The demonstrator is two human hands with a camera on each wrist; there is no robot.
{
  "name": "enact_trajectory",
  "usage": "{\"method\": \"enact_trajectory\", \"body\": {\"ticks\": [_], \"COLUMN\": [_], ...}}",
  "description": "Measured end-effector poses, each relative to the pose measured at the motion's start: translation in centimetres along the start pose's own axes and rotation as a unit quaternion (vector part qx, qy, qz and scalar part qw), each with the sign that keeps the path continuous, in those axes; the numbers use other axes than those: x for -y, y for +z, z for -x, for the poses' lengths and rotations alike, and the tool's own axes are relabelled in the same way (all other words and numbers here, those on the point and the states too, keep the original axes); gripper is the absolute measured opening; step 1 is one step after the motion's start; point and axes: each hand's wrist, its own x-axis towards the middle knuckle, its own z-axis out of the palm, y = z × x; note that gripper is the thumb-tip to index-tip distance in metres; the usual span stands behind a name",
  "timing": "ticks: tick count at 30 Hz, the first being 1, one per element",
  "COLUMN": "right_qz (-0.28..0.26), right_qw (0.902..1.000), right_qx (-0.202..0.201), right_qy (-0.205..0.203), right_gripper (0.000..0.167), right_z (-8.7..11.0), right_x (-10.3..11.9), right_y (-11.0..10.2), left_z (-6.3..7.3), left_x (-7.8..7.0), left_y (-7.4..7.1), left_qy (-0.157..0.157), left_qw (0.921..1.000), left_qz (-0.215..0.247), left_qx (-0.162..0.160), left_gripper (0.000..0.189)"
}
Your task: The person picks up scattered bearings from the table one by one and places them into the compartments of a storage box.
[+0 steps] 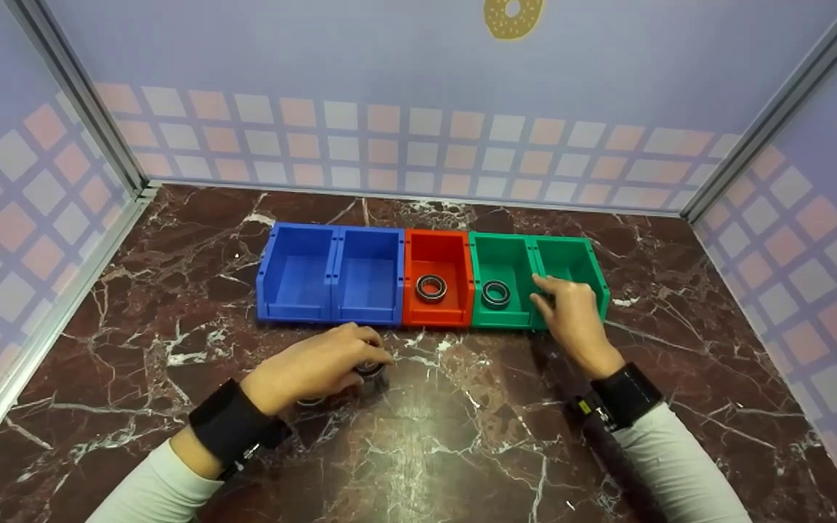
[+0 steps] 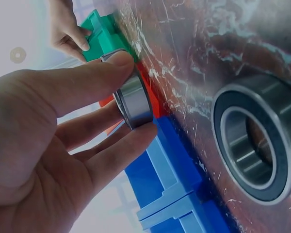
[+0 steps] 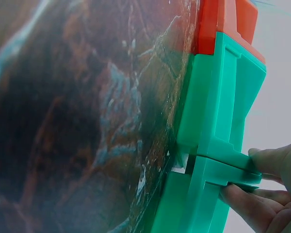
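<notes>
My left hand (image 1: 317,363) pinches a steel ball bearing (image 2: 138,99) between thumb and fingertips, in front of the blue bins. Below it, a second bearing (image 2: 276,104) lies on the table, mostly hidden by the hand in the head view. At the right end of the bin row, my right hand (image 1: 575,316) has finger and thumb on either side of the adjoining walls of the two green bins (image 3: 225,162), gripping them at the top. One bearing (image 1: 431,298) lies in the red bin (image 1: 439,250), another bearing (image 1: 496,305) in the left green bin.
Two blue bins (image 1: 368,254) stand left of the red one, the five-bin row joined side by side. Patterned panels (image 1: 418,73) enclose the marble-look table (image 1: 447,450) at the back and both sides.
</notes>
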Motion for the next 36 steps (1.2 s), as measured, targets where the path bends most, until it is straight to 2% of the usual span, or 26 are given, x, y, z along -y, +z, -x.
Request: {"method": "enact_trajectory", "body": {"ticks": [16,26,36], "right_qz": [-0.001,-0.002,-0.002], "right_qw": [0.9999,1.0000,0.9999], "right_qx": [-0.010,-0.007,-0.010], "right_qy": [-0.003,-0.001,-0.003], "right_gripper": [0.035,0.034,0.034], "right_z": [0.0,0.2,0.0], "right_x": [-0.1,-0.1,0.0], "right_y": [0.1,0.0,0.2], "left_z": [-0.1,-0.4,0.1], "left_x": [0.6,1.0,1.7], "left_y": [-0.9,-1.7,-2.2], "left_qy": [0.011,0.000,-0.008], "left_qw": [0.9997,0.9999,0.9991], "left_qz": [-0.010,0.000,-0.007], "left_qx": [-0.020,-0.015,-0.041], "left_gripper": [0.049,0.049,0.045]}}
